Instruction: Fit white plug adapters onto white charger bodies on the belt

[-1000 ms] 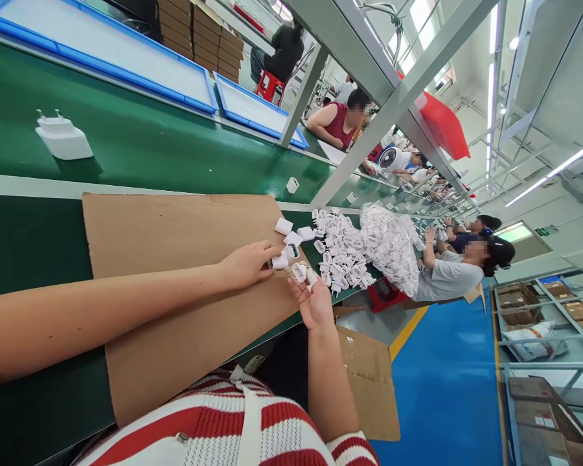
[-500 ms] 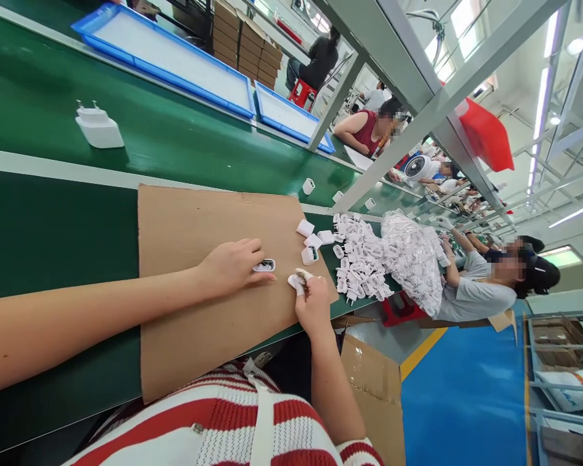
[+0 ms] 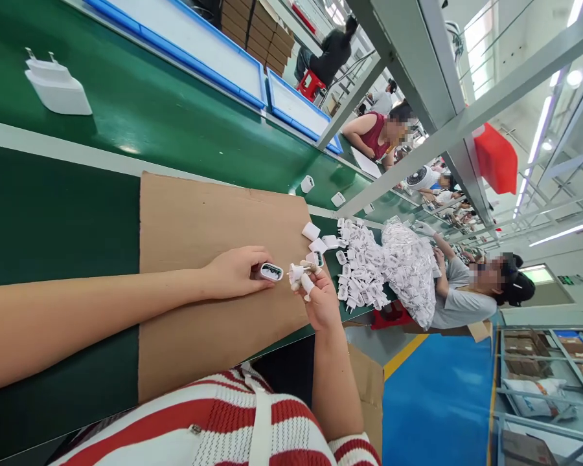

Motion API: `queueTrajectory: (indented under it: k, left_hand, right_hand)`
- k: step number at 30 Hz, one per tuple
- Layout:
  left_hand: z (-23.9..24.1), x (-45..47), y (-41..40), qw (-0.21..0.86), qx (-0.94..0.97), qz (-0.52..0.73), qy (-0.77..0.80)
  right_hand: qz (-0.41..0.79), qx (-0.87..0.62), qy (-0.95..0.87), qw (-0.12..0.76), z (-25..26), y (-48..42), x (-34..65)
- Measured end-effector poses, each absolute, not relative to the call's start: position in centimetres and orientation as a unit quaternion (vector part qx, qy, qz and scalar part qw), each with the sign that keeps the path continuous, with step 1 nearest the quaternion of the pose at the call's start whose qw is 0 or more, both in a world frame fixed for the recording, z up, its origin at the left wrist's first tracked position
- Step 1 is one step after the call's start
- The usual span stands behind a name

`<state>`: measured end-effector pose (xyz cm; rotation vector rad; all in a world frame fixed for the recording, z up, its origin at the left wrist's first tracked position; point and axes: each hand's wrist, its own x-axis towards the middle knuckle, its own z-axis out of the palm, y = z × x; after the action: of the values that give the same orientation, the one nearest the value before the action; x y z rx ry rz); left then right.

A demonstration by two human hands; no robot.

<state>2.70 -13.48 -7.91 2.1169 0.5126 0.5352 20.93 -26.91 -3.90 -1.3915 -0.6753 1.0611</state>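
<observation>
My left hand (image 3: 233, 270) is closed around a white charger housing (image 3: 271, 272), whose open end faces right and shows a dark circuit board inside. Just right of it, my right hand (image 3: 323, 303), with white coverings on some fingertips, pinches a small white plug cap (image 3: 295, 274) with pins pointing left. The two parts are apart, above the brown cardboard sheet (image 3: 199, 220). Beyond my right fingers, several loose white housings (image 3: 311, 231) lie by the sheet's right edge.
A heap of white charger parts (image 3: 362, 268) lies right of the cardboard, beside a clear plastic bag (image 3: 408, 265) full of more. A finished-looking charger (image 3: 58, 87) stands on the green belt (image 3: 175, 136). A grey post (image 3: 364, 194) rises ahead. A co-worker (image 3: 459, 285) sits at right.
My left hand has turned the housing so its open end shows more fully. In my right hand the plug cap now shows, pins toward the housing. The camera view has shifted.
</observation>
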Motion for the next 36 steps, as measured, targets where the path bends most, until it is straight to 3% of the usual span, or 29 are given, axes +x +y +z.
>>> queueTrajectory:
  k: [3,7,14,17,27,33,36]
  left_hand:
    - [-7.8,2.6,-13.4,0.441,0.848,0.215,0.2]
    - [-7.9,2.5,-13.1,0.452,0.844,0.208,0.203]
    - [-8.1,2.5,-12.6,0.476,0.836,0.197,0.19]
    - [-8.0,2.5,-12.6,0.475,0.836,0.197,0.192]
    - [-8.1,2.6,-12.7,0.48,0.832,0.194,0.201]
    - [-7.9,2.5,-12.7,0.49,0.828,0.195,0.187]
    - [-7.9,2.5,-12.8,0.488,0.829,0.192,0.195]
  right_hand:
    - [0.409,-0.625,-0.357,0.561,-3.9,-26.0,20.3]
    - [0.223,-0.666,-0.498,0.508,-2.8,-25.3,19.6]
    - [0.092,-0.681,-0.68,0.255,-0.9,-24.8,19.4]
    - [0.054,-0.666,-0.72,0.187,-1.0,-24.3,19.3]
    - [-0.016,-0.646,-0.73,0.224,-3.3,-25.0,19.1]
    - [0.088,-0.691,-0.629,0.346,-3.1,-25.1,18.5]
    - [0.087,-0.695,-0.619,0.355,-2.7,-25.2,18.4]
